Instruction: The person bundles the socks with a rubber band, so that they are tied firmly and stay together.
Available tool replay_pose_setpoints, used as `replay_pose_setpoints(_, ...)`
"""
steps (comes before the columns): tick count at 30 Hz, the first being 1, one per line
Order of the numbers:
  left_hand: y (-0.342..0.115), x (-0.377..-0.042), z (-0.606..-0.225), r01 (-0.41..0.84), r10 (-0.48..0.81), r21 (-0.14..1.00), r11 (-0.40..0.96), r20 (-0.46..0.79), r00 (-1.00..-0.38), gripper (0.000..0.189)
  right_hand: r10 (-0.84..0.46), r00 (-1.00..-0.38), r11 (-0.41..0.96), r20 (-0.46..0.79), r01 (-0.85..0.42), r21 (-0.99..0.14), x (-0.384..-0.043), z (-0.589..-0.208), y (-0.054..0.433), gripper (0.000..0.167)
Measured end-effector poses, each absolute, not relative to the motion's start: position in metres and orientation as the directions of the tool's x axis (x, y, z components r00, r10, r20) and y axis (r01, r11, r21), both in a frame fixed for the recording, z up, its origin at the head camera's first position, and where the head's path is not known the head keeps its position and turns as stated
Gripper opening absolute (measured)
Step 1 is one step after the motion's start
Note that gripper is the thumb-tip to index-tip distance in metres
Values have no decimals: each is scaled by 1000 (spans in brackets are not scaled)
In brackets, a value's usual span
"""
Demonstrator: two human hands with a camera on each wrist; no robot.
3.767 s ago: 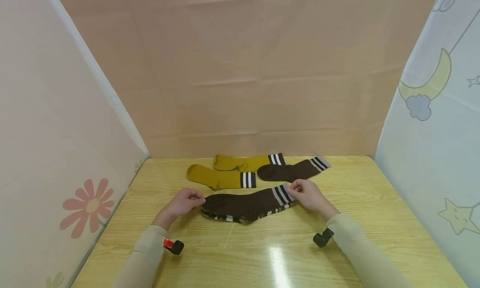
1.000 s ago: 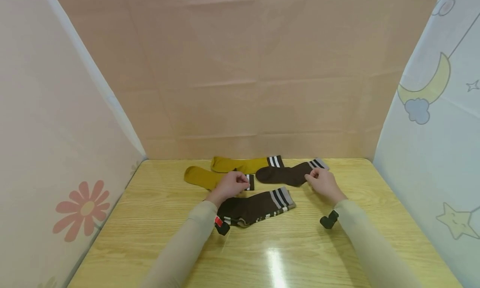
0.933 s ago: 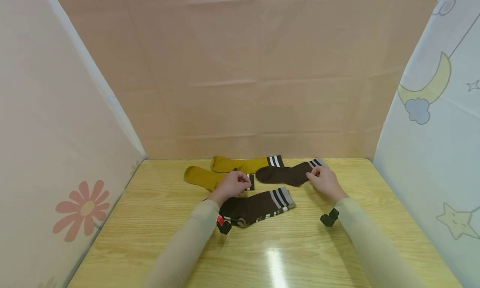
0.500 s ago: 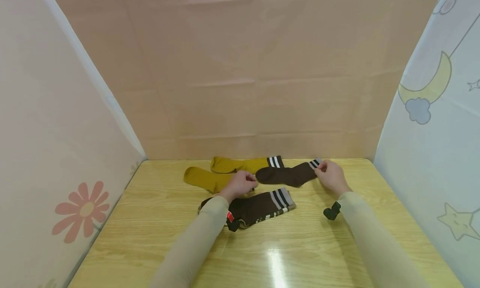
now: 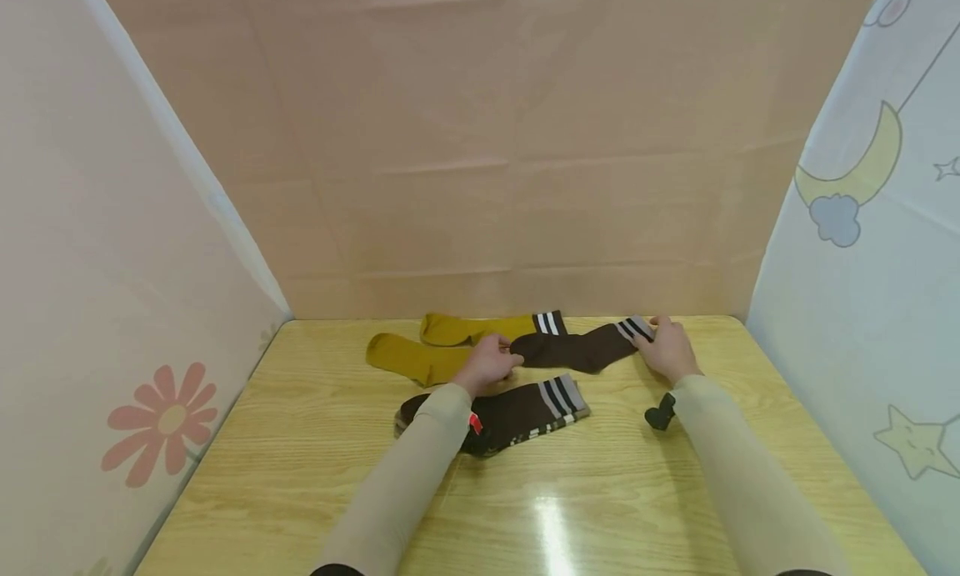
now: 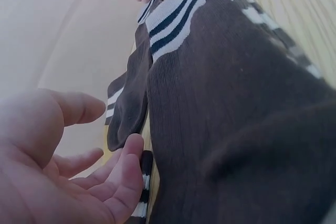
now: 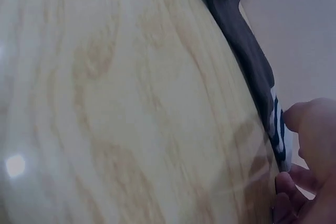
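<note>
Brown socks [image 5: 558, 351] with black-striped grey cuffs [image 5: 632, 327]; mustard socks [image 5: 401, 356] (dark cuffs [image 5: 560, 323], striped white).

Head view faces fwd/down, wrist views v. close across table [image 5: 300, 443], all 3 sharing far brown sock [image 5: 581, 352].

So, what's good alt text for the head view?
A person's left fingers and right fingers are at the toe and striped cuff of a brown sock on a table. Two mustard socks lie mostly left; nearer, another brown sock covers most of a patterned one.
</note>
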State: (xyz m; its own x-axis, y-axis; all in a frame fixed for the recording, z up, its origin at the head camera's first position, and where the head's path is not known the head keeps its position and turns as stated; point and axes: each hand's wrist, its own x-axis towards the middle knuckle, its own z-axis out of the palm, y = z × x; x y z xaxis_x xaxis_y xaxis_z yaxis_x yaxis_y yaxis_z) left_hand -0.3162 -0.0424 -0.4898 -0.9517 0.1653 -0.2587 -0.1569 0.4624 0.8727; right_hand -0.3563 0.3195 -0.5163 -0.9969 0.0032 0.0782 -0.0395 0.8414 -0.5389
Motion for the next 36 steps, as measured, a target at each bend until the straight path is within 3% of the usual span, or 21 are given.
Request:
replay_pose_setpoints(7,-38,-320,-488,-176,125,881,439,-254,-959,55,16,-998,861,67,-20,-507,-360,-519,322,61)
replay_pose_setpoints(10,-38,-324,-489,-169,126,869,466,-254,-959,22,30,-998,874,55,-1,-486,-360,-518,321,56)
replay_pose_setpoints(11,-38,-325,-490,-165,127,864,475,-252,-959,21,34,-998,876,47,7,-482,-361,-519,321,55)
replay_pose_setpoints(14,-38,-328,-490,-160,130,852,499,-256,-958,42,33,-999,875,8,25,-484,-361,-517,320,53)
replay_pose_setpoints(20,-42,-330,-491,-165,120,847,506,-258,-959,42,19,-995,874,-97,64,-481,-360,-514,316,56)
replay_pose_setpoints(27,-40,-334,-493,-180,102,831,526,-272,-957,53,9,-992,878,-126,68,-474,-356,-508,313,56)
replay_pose_setpoints(36,-36,-337,-494,-183,64,802,569,-265,-962,53,-4,-992,862,-129,62,-504,-355,-505,309,29)
